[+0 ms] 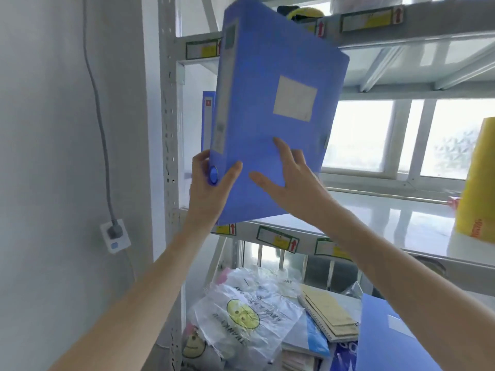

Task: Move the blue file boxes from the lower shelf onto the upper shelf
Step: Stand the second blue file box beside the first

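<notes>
between left hand [207, 188] fingers [232, 171], blue file box [273, 113] spine

A grey wall [48, 129] stands left, a cable [99, 116] running down to a socket [115, 235]; a metal rack [168, 103] stands beside it. Bright windows [401, 135] glow behind.

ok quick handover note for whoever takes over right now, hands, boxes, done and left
Left hand: grip closed around the lower spine corner of the raised blue file box.
Right hand: open, flat against the box's front face, steadying it.
The box is tilted, in the air in front of the rack, not resting on any shelf.
Done: one blue box already stands upright at the left end of the upper shelf.
Left: set this box beside it, then lift the blue box that is still low at the right.
</notes>
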